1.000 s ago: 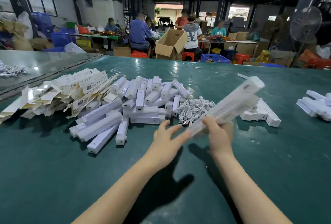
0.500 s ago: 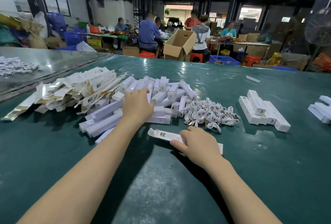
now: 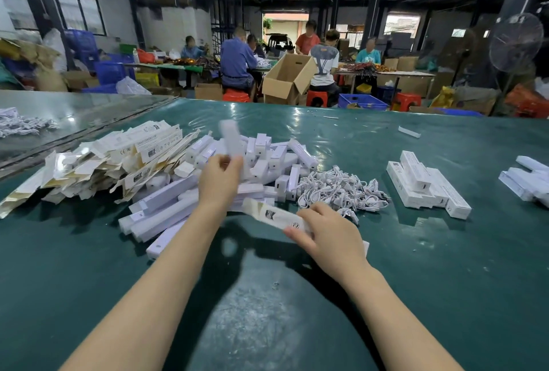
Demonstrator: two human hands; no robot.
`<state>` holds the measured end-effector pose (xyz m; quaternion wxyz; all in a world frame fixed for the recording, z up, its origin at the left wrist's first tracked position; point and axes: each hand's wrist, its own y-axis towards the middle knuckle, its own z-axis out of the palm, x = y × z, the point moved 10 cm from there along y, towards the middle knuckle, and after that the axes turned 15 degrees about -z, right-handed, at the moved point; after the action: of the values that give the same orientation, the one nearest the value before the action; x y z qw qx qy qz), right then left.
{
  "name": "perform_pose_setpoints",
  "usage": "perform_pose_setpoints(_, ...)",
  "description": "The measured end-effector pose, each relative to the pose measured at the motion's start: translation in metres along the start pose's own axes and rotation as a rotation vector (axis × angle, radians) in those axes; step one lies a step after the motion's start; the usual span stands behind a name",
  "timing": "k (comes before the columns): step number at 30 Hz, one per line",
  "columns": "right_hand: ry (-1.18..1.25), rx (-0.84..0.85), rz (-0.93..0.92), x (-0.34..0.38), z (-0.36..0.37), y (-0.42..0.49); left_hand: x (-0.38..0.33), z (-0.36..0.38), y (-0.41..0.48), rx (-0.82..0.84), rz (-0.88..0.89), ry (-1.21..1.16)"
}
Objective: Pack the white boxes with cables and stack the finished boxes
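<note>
Left hand [image 3: 218, 180] is up over the big heap of white boxes [image 3: 166, 210], fingers curled round the bottom end of a white piece [image 3: 231, 140] that stands about upright. It's too blurred to say more. Right hand [image 3: 329, 237] is nearer, thumb and fingers pinching the right half of a long flat box [image 3: 273, 214]. The box's other end points left twd the heap and nearly touches its front edge, w/ a shadow below it, so can't tell if it sits on the table [image 3: 445, 281] or floats a bit. The cables [image 3: 338, 189] are a tangled white clump just right of the heap and just behind the right hand, front edge close to the knuckles. The finished stack [image 3: 424, 186] sits to the right of the cables w/ a strip of bare green between them, boxes laid side by side and a couple on top. More white boxes [image 3: 525, 180] lie at the right edge of view, apart from the stack. The loose flat cartons [image 3: 118, 156] fan out on the left, butting into the heap. There's a broad stretch of bare green near the person, under and between both forearms, and the far half of the table is mostly open too, w/ one small white bit [image 3: 409, 132] lying out there.
</note>
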<state>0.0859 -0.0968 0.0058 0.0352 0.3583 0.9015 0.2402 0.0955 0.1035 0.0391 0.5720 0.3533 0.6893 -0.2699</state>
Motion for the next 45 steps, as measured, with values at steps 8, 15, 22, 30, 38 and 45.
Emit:
perform_pose_setpoints(8, 0.016, -0.083, 0.068, -0.014, -0.012, -0.009, 0.033, 0.021, -0.04, 0.336, -0.081, -0.443)
perform_pose_setpoints(15, 0.038, -0.114, 0.065, -0.013, -0.015, -0.013, 0.048, 0.027, -0.034, 0.322, -0.095, -0.234)
perform_pose_setpoints(22, 0.069, -0.156, 0.062, -0.013, -0.019, -0.014, 0.041, 0.023, -0.037, 0.266, -0.023, -0.23)
perform_pose_setpoints(30, 0.073, -0.205, 0.068, -0.01, -0.023, -0.016, 0.051, 0.045, -0.043, 0.412, -0.192, -0.142)
perform_pose_setpoints(38, 0.088, -0.25, 0.067, -0.007, -0.026, -0.017, 0.035, 0.019, -0.039, 0.191, 0.016, -0.274)
perform_pose_setpoints(45, 0.077, -0.338, 0.084, -0.007, -0.034, -0.02, 0.014, 0.033, -0.059, 0.149, 0.23, -0.068)
